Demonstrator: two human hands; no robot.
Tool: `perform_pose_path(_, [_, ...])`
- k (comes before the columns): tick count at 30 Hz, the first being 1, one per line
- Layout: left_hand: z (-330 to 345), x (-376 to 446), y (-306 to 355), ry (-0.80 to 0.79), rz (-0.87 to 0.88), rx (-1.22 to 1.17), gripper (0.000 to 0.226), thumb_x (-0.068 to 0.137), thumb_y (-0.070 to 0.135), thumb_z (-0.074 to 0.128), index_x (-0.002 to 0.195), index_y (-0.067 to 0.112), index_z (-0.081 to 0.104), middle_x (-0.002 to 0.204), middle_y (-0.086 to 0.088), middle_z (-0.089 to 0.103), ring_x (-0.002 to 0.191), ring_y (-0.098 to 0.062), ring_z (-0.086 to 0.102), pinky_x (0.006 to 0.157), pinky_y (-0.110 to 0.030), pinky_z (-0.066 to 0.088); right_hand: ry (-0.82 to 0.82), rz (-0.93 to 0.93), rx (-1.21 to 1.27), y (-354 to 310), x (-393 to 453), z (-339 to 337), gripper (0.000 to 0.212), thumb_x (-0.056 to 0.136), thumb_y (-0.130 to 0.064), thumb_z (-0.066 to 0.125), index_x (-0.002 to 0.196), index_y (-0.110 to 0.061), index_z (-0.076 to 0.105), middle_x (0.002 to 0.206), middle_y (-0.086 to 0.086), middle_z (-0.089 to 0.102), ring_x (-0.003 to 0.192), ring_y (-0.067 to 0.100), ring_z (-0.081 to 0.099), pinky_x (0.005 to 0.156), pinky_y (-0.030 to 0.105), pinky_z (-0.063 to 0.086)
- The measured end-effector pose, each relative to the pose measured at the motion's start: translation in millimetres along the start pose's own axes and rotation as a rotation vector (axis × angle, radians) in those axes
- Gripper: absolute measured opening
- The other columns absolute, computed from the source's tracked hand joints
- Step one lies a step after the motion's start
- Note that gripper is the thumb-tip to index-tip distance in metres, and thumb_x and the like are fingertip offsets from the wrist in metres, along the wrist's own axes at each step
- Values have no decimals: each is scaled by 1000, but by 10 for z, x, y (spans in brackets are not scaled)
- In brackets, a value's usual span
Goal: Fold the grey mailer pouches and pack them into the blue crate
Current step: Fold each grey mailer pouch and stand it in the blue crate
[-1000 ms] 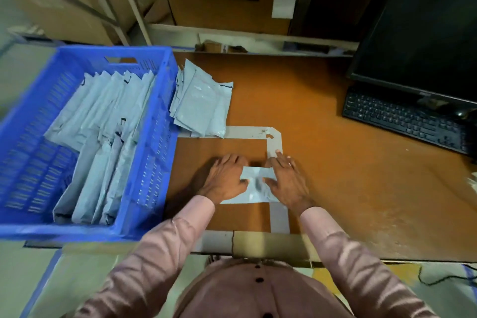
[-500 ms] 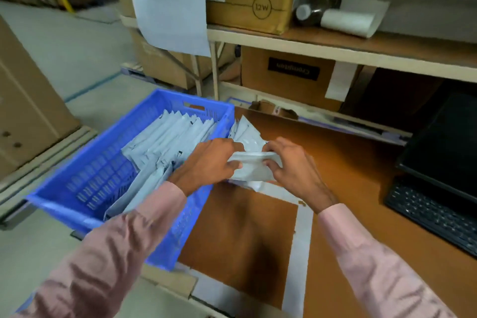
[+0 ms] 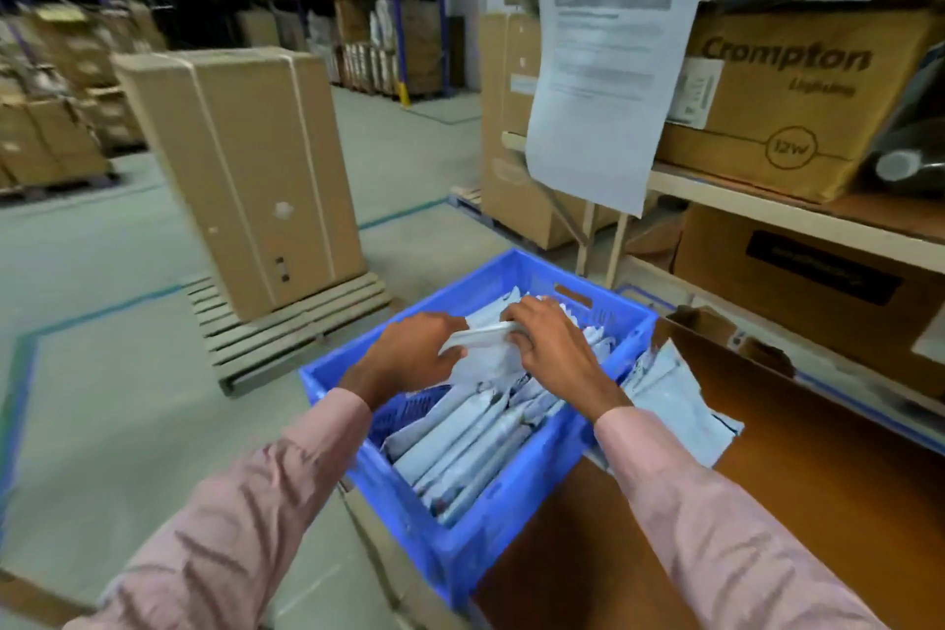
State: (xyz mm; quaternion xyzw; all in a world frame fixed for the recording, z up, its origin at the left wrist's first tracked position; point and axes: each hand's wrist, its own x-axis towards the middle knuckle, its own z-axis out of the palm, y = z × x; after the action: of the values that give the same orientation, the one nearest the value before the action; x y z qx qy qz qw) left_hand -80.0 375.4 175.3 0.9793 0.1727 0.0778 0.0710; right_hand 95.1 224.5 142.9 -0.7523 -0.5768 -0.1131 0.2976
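Head view: a folded grey mailer pouch (image 3: 483, 340) is held over the middle of the blue crate (image 3: 503, 517), just above centre of the frame; the left hand (image 3: 414, 353) is curled round its left end and the right hand (image 3: 549, 348) pinches its right end, so each grip is closed on the pouch; beneath it a row of packed pouches (image 3: 470, 445) is seen standing on edge along the crate, running toward the lower centre; a stack of unfolded pouches (image 3: 675, 399) lies on the brown worktop (image 3: 818, 450) just beside the crate's right wall.

The step in hand is judged to be the packing of this folded pouch; the next move would call for it to be lowered on edge into the row, the fold being kept pressed shut until the neighbouring pouches hold it, after which another would have to be taken from the stack at right.

Writing: "Crompton" and "12W" in a circle can be read on the cardboard box (image 3: 797, 102) on the shelf at upper right, with a smaller word beneath that appears to be "Lighting"; the hanging printed sheet (image 3: 608, 82) is too blurred to be read; a dark label on the lower box cannot be made out.
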Motion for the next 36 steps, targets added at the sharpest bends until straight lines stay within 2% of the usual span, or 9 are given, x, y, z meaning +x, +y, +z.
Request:
perform_pose_path(4, [281,-84,-339,96,-159,2,23,95,36,54,114,25,63,113,-3,70,108,-32,65,78,-41,51,-24,15,86,-112,267,608,24,86,4,60,105,-8,68,108,10,68,119,31,61,120,48,27])
perform_pose_path(6, [449,-160,-445,155,-224,37,23,93,30,56,113,21,63,109,-7,71,105,-34,65,73,-41,50,-69,21,98,-199,319,848,26,86,11,60,107,-4,66,114,13,67,140,32,49,123,47,19])
perform_pose_path(9, [663,-262,-560,176,-281,42,21,88,24,60,107,17,65,99,-9,72,95,-37,68,64,-41,50,-110,-12,132,-277,342,1122,27,90,12,55,109,-4,65,118,14,64,150,31,37,123,51,20])
perform_pose_path(13, [720,-270,-589,170,-328,61,21,84,29,57,100,18,64,96,-6,72,94,-33,68,63,-37,44,-144,-95,73,-199,396,1288,26,94,7,55,114,-3,68,127,16,65,145,32,46,121,52,31])
perform_pose_path(17, [733,-252,-558,23,-336,133,22,82,32,54,99,20,61,97,-7,71,95,-35,66,66,-37,38,-213,-103,52,-172,374,1305,36,87,7,56,118,-5,70,130,14,67,131,31,58,119,51,35])
perform_pose_path(22, [810,-207,-624,-143,-313,143,25,80,30,57,105,24,61,103,-7,67,99,-36,66,73,-40,43,-315,-98,-39,-202,357,1272,37,81,4,58,109,-16,71,115,4,69,115,25,60,121,37,26])
perform_pose_path(26, [830,-177,-626,-210,-292,201,36,84,35,58,118,24,63,114,-8,65,107,-37,66,79,-42,45,-411,-30,-120,-242,330,1232,34,89,-3,53,111,-21,72,112,-1,67,116,26,57,111,35,39])
perform_pose_path(30, [830,-182,-605,-176,-319,267,34,78,38,62,108,23,65,108,-5,67,102,-36,68,75,-38,40,-402,-63,-178,-212,335,1281,32,88,-4,56,110,-21,73,112,1,70,115,22,62,124,37,19])
perform_pose_path(36, [837,-183,-622,-269,-269,249,27,76,34,63,99,20,62,95,-6,63,92,-36,67,70,-37,42,-442,-22,-156,-189,313,1276,35,91,-4,56,113,-25,74,111,2,73,116,21,63,122,33,21])
